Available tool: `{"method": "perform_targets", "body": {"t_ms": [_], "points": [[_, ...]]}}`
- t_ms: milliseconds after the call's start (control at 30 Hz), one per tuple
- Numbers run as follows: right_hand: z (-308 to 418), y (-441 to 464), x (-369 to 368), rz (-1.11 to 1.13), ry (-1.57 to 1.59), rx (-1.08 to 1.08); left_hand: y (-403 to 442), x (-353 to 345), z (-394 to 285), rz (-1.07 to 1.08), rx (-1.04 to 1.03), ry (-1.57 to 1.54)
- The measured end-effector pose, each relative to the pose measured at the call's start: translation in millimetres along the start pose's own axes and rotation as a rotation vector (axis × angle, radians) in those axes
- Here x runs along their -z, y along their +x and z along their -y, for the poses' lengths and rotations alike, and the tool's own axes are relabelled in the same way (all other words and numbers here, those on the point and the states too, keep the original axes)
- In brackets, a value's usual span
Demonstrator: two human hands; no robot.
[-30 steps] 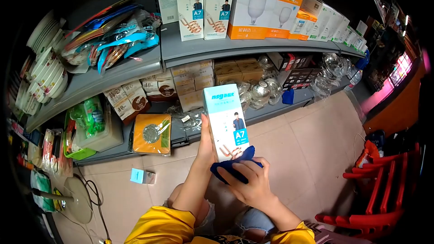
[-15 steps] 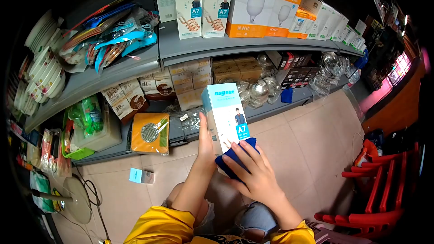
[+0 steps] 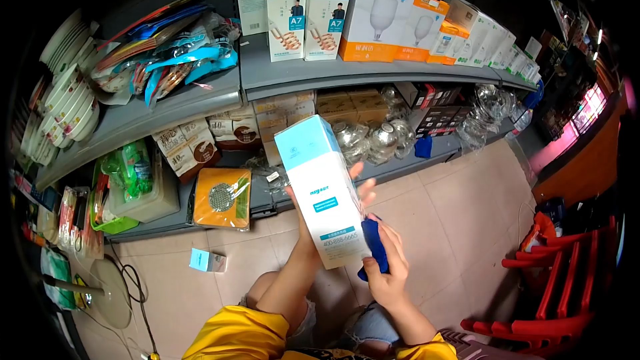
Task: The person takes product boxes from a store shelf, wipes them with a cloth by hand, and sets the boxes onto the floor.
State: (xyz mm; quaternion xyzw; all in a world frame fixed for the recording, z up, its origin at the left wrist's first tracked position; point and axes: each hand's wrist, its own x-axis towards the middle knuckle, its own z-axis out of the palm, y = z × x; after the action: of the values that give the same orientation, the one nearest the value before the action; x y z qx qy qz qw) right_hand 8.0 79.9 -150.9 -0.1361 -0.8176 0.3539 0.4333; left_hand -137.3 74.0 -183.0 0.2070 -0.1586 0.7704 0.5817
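A tall white and light-blue box point(image 3: 325, 190) is held up in front of me, tilted, with a printed side showing a phone number towards me. Behind it my left hand point(image 3: 303, 217) supports it; the fingertips come out past the box's right edge. A dark blue cloth point(image 3: 375, 247) is pinched in my right hand point(image 3: 390, 270), against the lower right edge of the box. Two similar boxes marked A7 point(image 3: 287, 17) stand upright on the upper shelf.
Orange bulb boxes point(image 3: 379, 17) and smaller cartons line the shelf point(image 3: 280, 73). Left are stacked bowls point(image 3: 67, 103) and bagged utensils. A small box point(image 3: 208, 261) lies on the floor tiles. Red chairs point(image 3: 567, 280) stand at the right, a stand base point(image 3: 110, 293) at the left.
The box has been turned from its A7 face to another side, and its top now leans left. My right hand with the blue cloth has moved from the front face to the right edge.
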Motion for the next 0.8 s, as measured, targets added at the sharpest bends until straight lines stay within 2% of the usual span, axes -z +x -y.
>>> {"method": "perform_targets", "body": {"t_ms": [67, 133, 167, 200, 267, 333, 367, 400, 467, 500, 600, 700, 800], "points": [[4, -1, 1, -0.014, 0.014, -0.033, 1, -20, 4, -0.317, -0.062, 0.242], [9, 0, 10, 0.011, -0.012, -0.108, -4, -4, -1, -0.316, -0.042, 0.208], [11, -2, 14, -0.071, 0.011, -0.239, -5, 5, -3, -0.205, -0.023, 0.187], [10, -3, 16, -0.196, 0.158, -0.508, -6, 9, -5, -0.095, -0.002, 0.163], [13, 22, 26, -0.322, 0.194, -0.384, -7, 6, -5, -0.092, 0.006, 0.256], [28, 60, 37, -0.135, -0.065, 0.013, -7, -5, -3, -0.268, 0.040, 0.520], [36, 79, 38, -0.078, -0.200, 0.168, -8, -8, 0, -0.294, 0.059, 0.547], [40, 95, 34, -0.020, -0.335, 0.322, -5, -22, 7, -0.414, 0.013, 0.598], [39, 118, 18, 0.063, -0.467, 0.439, -6, -27, 9, -0.477, 0.056, 0.647], [34, 122, 9, 0.123, -0.456, 0.399, -6, -27, 9, -0.485, 0.076, 0.663], [32, 120, 0, 0.300, -0.699, 0.354, -9, -22, 4, -0.508, 0.112, 0.691], [30, 123, 8, 0.383, -0.804, 0.390, -12, -15, -1, -0.534, 0.143, 0.722], [18, 128, 9, 0.403, -0.620, 0.381, -12, -20, -2, -0.504, 0.175, 0.693]]}}
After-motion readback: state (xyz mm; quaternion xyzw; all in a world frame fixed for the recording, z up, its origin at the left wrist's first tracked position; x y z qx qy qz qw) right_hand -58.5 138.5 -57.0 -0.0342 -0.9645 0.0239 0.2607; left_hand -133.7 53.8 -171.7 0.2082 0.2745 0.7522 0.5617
